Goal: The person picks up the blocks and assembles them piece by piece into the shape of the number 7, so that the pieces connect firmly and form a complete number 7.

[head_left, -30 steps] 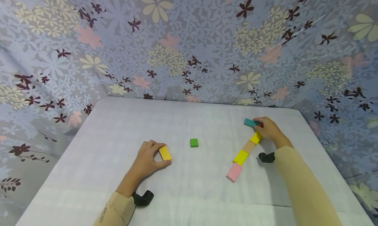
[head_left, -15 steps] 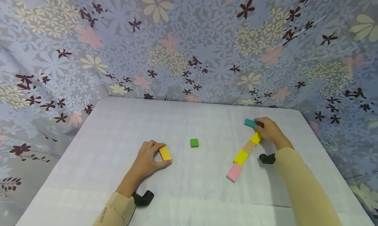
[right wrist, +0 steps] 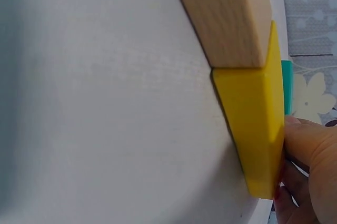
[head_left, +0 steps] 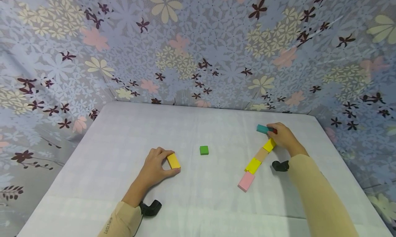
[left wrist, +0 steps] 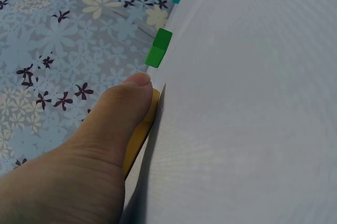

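Note:
On the left of the table, my left hand (head_left: 153,166) pinches an orange-yellow block (head_left: 173,161) between thumb and fingers; the left wrist view shows the thumb along its side. At the far right, my right hand (head_left: 283,136) holds a small red block (head_left: 275,130), mostly hidden by the fingers. A teal block (head_left: 262,129) lies end to end with the red one. Just below that hand begins a slanted row: a yellow block (head_left: 269,145), a plain wooden block (right wrist: 224,16), another yellow block (head_left: 253,165) and a pink block (head_left: 246,181) at the near end.
A small green block (head_left: 204,150) lies alone near the middle of the white-covered table (head_left: 191,202). Flower-patterned cloth (head_left: 198,51) hangs behind and at both sides. Each wrist carries a black camera mount, the left one (head_left: 151,208) close over the table.

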{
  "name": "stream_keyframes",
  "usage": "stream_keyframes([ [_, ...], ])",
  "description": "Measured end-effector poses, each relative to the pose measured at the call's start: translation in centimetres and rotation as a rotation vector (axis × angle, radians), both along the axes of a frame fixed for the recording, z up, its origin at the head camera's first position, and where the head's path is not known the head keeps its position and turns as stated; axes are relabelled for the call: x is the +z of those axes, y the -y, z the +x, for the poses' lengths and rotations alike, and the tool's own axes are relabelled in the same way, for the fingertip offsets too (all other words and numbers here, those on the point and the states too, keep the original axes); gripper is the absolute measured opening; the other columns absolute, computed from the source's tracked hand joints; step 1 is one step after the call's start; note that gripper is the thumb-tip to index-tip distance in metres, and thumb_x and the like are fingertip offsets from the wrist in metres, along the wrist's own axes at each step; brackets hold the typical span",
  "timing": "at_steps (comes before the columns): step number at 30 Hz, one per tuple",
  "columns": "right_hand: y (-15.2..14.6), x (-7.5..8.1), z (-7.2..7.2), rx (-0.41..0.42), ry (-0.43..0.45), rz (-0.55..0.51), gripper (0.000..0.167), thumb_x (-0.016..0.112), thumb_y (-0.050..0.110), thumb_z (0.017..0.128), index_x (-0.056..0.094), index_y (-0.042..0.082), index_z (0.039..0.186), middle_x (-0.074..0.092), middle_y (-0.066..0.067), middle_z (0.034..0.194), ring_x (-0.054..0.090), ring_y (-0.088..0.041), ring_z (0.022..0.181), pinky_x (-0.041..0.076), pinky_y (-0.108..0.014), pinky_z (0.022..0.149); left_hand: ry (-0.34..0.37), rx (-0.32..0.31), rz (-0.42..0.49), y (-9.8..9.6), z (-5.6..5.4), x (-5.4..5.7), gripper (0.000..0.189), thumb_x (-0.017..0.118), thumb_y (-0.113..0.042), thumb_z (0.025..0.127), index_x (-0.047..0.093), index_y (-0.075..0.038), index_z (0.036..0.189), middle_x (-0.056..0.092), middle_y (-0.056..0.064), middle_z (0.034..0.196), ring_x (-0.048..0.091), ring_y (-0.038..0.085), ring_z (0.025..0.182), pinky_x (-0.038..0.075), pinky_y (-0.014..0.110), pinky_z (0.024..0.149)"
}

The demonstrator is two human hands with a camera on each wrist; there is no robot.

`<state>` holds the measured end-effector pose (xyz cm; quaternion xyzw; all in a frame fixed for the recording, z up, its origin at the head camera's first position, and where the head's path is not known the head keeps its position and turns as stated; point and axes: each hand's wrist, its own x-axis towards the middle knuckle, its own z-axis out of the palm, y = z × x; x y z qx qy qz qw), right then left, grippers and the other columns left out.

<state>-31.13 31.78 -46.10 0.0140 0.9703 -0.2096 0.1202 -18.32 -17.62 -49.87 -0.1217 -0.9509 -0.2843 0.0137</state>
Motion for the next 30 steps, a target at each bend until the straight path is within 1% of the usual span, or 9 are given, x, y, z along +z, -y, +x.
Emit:
stream_keyframes([
  [7,0.0,0.1,0.4,0.004,0.001,-0.005,0.05,0.048,0.019,0.104,0.037,0.0,0.15,0.03,-0.03,0.152,0.029,-0.05,0.14,0.024,-0.064,0.113,0.003,-0.007,0.008,0.0,0.1,-0.1,0.068,0.082,-0.053,0.074,0.064,-0.017,0.129,0.056,-0.001,0.106,0.043,0.018,0.104,0.04,0.037,0.088],
  [10,0.6,0.1,0.5,0.019,-0.03,0.006,0.055,0.05,0.026,0.104,0.035,0.003,0.151,0.029,-0.028,0.154,0.027,-0.05,0.141,0.023,-0.065,0.113,0.0,-0.013,0.009,0.1,0.1,-0.1,0.068,0.082,-0.053,0.074,0.064,-0.017,0.129,0.056,-0.001,0.107,0.043,0.018,0.103,0.04,0.037,0.087],
  [13,1.9,0.5,0.6,0.064,-0.076,0.009,0.059,0.051,0.037,0.103,0.038,0.005,0.151,0.032,-0.025,0.154,0.027,-0.049,0.141,0.022,-0.066,0.113,-0.008,-0.016,0.004,0.2,0.2,-0.1,0.068,0.081,-0.053,0.074,0.064,-0.017,0.129,0.056,0.0,0.107,0.043,0.019,0.103,0.04,0.037,0.087],
  [15,3.5,0.8,0.8,0.11,-0.099,-0.002,0.06,0.053,0.041,0.101,0.042,0.007,0.149,0.036,-0.022,0.153,0.029,-0.047,0.141,0.023,-0.066,0.112,-0.013,-0.015,0.001,0.3,0.2,-0.1,0.068,0.081,-0.053,0.075,0.064,-0.016,0.129,0.056,0.0,0.107,0.043,0.019,0.102,0.04,0.037,0.087],
  [18,6.3,1.6,1.3,0.206,-0.124,-0.039,0.058,0.058,0.042,0.099,0.048,0.009,0.146,0.046,-0.017,0.146,0.04,-0.041,0.136,0.032,-0.063,0.109,-0.021,-0.012,0.001,0.3,0.2,0.0,0.068,0.081,-0.053,0.075,0.064,-0.016,0.129,0.056,0.0,0.107,0.043,0.019,0.103,0.04,0.037,0.087],
  [22,10.7,2.5,2.4,0.353,-0.143,-0.055,0.055,0.064,0.038,0.096,0.053,0.011,0.143,0.057,-0.009,0.135,0.055,-0.031,0.122,0.044,-0.053,0.102,-0.029,-0.01,0.004,0.3,0.2,0.0,0.068,0.082,-0.053,0.074,0.064,-0.016,0.129,0.056,0.0,0.106,0.044,0.019,0.103,0.041,0.037,0.087],
  [26,14.9,2.8,3.8,0.505,-0.126,-0.043,0.056,0.067,0.04,0.094,0.055,0.013,0.141,0.06,-0.005,0.133,0.058,-0.025,0.118,0.047,-0.047,0.101,-0.033,-0.012,0.006,0.3,0.2,-0.1,0.068,0.082,-0.052,0.074,0.065,-0.015,0.128,0.056,0.0,0.106,0.044,0.019,0.102,0.041,0.037,0.086],
  [30,17.8,2.5,4.8,0.635,-0.133,0.006,0.056,0.068,0.042,0.092,0.057,0.013,0.14,0.062,-0.002,0.127,0.06,-0.019,0.113,0.048,-0.042,0.1,-0.034,-0.016,0.007,0.2,0.2,-0.1,0.068,0.082,-0.052,0.074,0.065,-0.015,0.128,0.056,0.0,0.106,0.044,0.018,0.102,0.04,0.037,0.086],
])
